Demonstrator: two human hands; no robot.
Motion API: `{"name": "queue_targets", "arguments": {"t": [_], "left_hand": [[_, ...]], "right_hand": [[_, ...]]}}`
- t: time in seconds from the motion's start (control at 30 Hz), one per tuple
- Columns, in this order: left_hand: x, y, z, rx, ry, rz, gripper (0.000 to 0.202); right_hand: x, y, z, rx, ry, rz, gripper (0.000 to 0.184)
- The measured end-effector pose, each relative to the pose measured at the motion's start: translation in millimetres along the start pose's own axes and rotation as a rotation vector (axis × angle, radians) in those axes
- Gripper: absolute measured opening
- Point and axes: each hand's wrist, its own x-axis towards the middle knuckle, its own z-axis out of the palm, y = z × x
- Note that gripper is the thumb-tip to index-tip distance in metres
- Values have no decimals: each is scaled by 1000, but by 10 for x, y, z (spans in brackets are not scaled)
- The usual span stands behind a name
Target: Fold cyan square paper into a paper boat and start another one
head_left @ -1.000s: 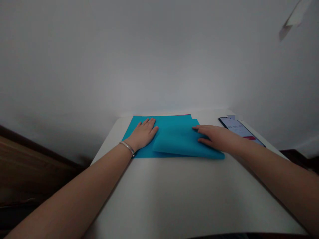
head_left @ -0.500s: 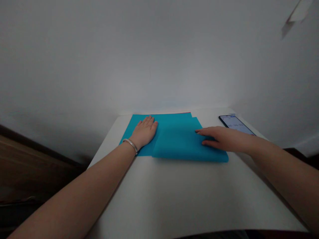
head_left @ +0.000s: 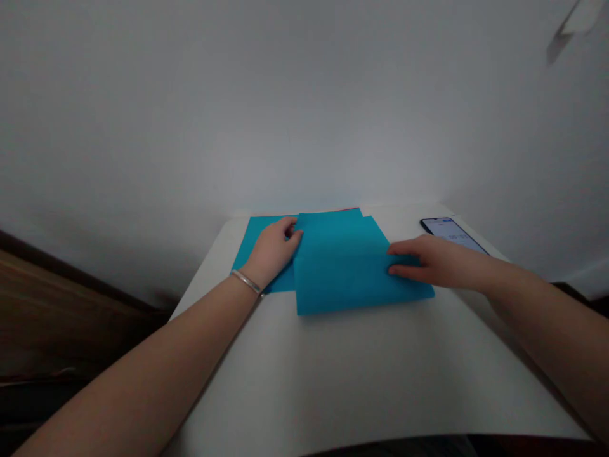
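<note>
A folded blue paper sheet [head_left: 347, 266] lies on other blue sheets [head_left: 254, 238] at the far end of a white table [head_left: 342, 374]. My left hand [head_left: 272, 251], with a silver bracelet on its wrist, rests on the lower sheets, and its fingertips curl against the left edge of the folded sheet. My right hand [head_left: 431, 260] lies flat on the right part of the folded sheet, fingers stretched toward the left. A thin red edge [head_left: 349, 209] shows under the blue sheets at the back.
A phone [head_left: 450, 231] with a lit screen lies at the table's far right, just behind my right hand. A white wall stands right behind the table. Dark wooden furniture [head_left: 57, 304] is to the left, below table height.
The folded sheet has shifted toward me and now sits squarer. My left fingers have curled against its left edge. My right hand slid slightly to the right.
</note>
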Motion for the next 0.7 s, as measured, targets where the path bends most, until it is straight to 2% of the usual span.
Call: {"name": "queue_targets", "arguments": {"t": [0.07, 0.1, 0.2, 0.33, 0.43, 0.5, 0.7], "left_hand": [[-22, 27, -36, -88, -32, -17, 29], [-34, 40, -57, -216, -80, -65, 24], [-68, 73, -123, -476, -312, -126, 16], [-104, 103, -172, -498, -438, -103, 21], [-137, 131, -169, -582, -576, -47, 14], [-162, 157, -168, -593, -621, -24, 20], [-202, 182, -195, -544, -659, -55, 49]], "right_hand": [[2, 20, -2, 9, 43, 11, 32], [6, 38, -1, 14, 65, 15, 32], [34, 105, 22, 19, 118, 20, 32], [106, 178, 102, -28, 194, 35, 31], [167, 219, 173, -75, 284, -61, 28], [201, 253, 217, -83, 318, -118, 24], [273, 369, 339, -92, 322, -108, 22]]}}
